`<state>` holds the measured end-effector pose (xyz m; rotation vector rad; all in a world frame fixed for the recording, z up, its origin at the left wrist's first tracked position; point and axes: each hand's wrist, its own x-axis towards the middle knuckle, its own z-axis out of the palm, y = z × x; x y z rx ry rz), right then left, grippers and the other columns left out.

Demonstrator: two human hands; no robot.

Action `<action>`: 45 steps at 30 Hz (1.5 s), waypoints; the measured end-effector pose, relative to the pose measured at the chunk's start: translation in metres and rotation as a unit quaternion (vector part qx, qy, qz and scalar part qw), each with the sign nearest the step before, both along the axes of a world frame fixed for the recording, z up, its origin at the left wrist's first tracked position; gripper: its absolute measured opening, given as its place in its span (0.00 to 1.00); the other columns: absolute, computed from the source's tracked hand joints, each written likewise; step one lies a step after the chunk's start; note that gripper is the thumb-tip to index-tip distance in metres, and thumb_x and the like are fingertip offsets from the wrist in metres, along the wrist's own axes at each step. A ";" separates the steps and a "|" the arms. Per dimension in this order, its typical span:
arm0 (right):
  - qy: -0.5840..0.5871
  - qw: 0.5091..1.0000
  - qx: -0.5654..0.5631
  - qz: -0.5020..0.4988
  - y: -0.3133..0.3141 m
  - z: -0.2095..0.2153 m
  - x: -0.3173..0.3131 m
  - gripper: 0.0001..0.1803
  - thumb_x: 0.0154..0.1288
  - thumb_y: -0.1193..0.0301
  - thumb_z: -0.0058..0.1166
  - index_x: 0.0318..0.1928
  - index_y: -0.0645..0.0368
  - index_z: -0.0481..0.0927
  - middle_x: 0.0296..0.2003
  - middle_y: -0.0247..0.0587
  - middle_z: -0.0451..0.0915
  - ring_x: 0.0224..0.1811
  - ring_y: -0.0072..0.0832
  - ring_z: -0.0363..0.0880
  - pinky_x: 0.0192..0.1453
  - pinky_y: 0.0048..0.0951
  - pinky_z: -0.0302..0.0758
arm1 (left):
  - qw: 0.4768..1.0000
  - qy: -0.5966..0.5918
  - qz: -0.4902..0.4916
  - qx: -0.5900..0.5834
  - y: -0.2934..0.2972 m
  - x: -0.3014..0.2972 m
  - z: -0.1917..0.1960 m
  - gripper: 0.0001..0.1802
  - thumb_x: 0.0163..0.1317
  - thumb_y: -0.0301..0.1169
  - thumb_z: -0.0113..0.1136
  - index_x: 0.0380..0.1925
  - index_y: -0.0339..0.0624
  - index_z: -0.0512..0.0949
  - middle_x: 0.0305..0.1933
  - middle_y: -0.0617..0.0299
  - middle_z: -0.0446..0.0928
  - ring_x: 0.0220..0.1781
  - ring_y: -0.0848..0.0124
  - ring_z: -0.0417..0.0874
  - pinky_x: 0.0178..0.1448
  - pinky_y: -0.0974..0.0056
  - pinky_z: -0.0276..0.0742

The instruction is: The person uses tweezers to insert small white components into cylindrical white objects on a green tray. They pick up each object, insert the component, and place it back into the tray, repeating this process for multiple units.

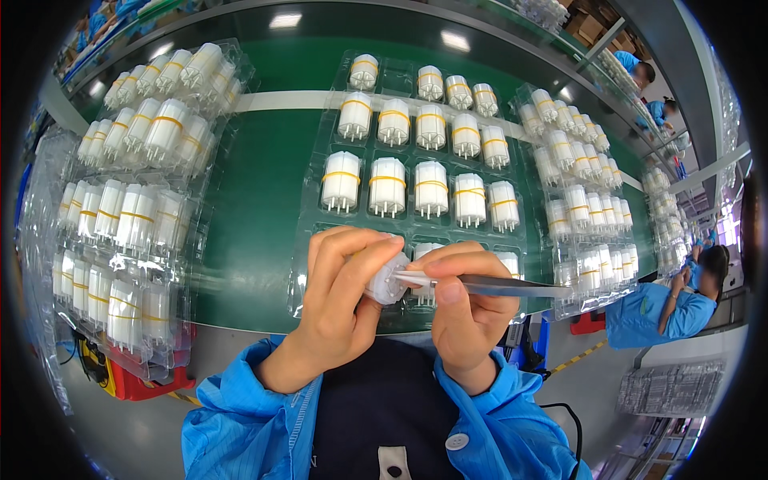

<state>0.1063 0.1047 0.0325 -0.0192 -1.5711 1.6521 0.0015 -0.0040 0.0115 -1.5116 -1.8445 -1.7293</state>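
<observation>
My left hand is closed round a white cylindrical plug unit, its pronged end turned to the right. Pinched in my right hand are tweezers with a shiny metal body and pale tips. Those tips meet the end face of the unit; whether they grip a pin there is too small to tell. Just beyond both hands lies a clear plastic tray with rows of similar white units, each banded in yellow with prongs toward me. My hands partly cover its nearest row.
Stacked clear trays of white units stand on the left, and more trays on the right. Beneath them runs the green work surface. At the right, a person in blue sits nearby. Red crates are under the table's left side.
</observation>
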 end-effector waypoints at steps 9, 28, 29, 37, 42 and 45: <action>-0.006 1.000 -0.002 0.001 -0.002 -0.002 -0.001 0.07 0.66 0.80 0.56 0.43 0.69 0.80 0.41 0.51 0.80 0.42 0.29 0.79 0.46 0.26 0.77 | 1.000 -0.014 -0.002 0.002 0.000 0.000 -0.001 0.33 0.41 0.10 0.58 0.53 0.36 0.76 0.50 0.51 0.74 0.50 0.52 0.74 0.53 0.55 0.72; 0.015 1.000 0.002 -0.008 -0.001 -0.006 -0.002 0.07 0.66 0.80 0.56 0.43 0.70 0.80 0.41 0.51 0.80 0.39 0.27 0.79 0.43 0.23 0.77 | 1.000 -0.005 0.004 0.000 -0.001 0.000 -0.001 0.33 0.39 0.10 0.57 0.52 0.36 0.78 0.50 0.51 0.75 0.50 0.52 0.74 0.54 0.55 0.72; 0.020 1.000 0.014 -0.011 0.000 -0.006 -0.002 0.07 0.66 0.80 0.56 0.43 0.70 0.80 0.41 0.50 0.80 0.39 0.26 0.79 0.42 0.22 0.76 | 1.000 -0.002 0.006 0.000 -0.001 0.000 -0.001 0.33 0.39 0.10 0.57 0.52 0.36 0.78 0.50 0.51 0.75 0.50 0.52 0.74 0.54 0.55 0.72; 0.003 1.000 -0.015 -0.010 -0.004 -0.007 -0.002 0.07 0.66 0.80 0.56 0.43 0.69 0.80 0.41 0.50 0.80 0.41 0.28 0.79 0.44 0.25 0.77 | 1.000 0.003 0.015 0.003 0.000 0.000 -0.002 0.32 0.39 0.10 0.57 0.51 0.36 0.79 0.51 0.51 0.75 0.49 0.52 0.74 0.53 0.56 0.72; 0.021 1.000 -0.001 -0.001 -0.003 -0.008 -0.002 0.06 0.66 0.80 0.55 0.43 0.70 0.80 0.41 0.52 0.81 0.41 0.30 0.80 0.46 0.27 0.78 | 1.000 -0.006 0.011 -0.001 0.000 0.000 -0.001 0.32 0.40 0.11 0.58 0.52 0.36 0.79 0.51 0.52 0.75 0.49 0.53 0.75 0.53 0.56 0.72; 0.023 1.000 0.008 0.004 -0.003 -0.009 -0.002 0.06 0.67 0.80 0.55 0.42 0.70 0.79 0.41 0.53 0.81 0.41 0.31 0.81 0.46 0.28 0.79 | 1.000 -0.012 0.008 -0.005 -0.001 -0.001 -0.002 0.32 0.40 0.11 0.58 0.52 0.37 0.79 0.51 0.52 0.75 0.49 0.53 0.74 0.53 0.56 0.72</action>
